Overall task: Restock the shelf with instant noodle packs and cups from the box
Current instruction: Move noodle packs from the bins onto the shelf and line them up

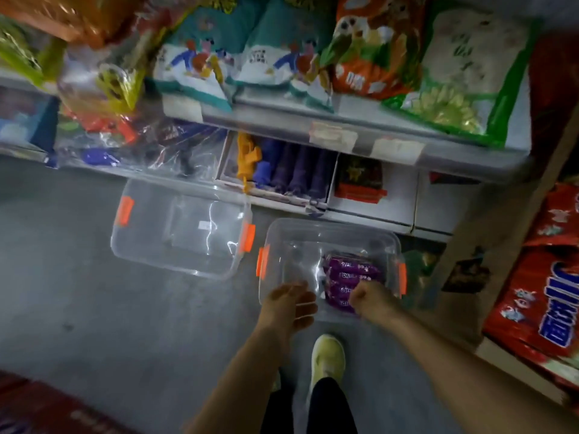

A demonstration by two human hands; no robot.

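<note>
Your right hand [371, 297] is down in the clear box [332, 236], fingers curled at the purple noodle packs [349, 278]; motion blur hides whether it grips one yet. Your left hand [289, 303] hangs at the box's near left rim, fingers loosely bent, holding nothing.

Progress, as a judgement: nearly done. Only a short stack of purple packs shows in the box, at its right end; the left half looks bare. No cups visible. A second clear container or lid [181, 230] lies just left on the floor, nothing in it.

Room: the lower shelf [282, 195] edge runs just behind the box, with the upper shelf [360, 126] lip overhanging. Open floor [78, 277] to your left; red sacks [539, 296] crowd the right. Your shoe [327, 355] stands near the box's front wall.
</note>
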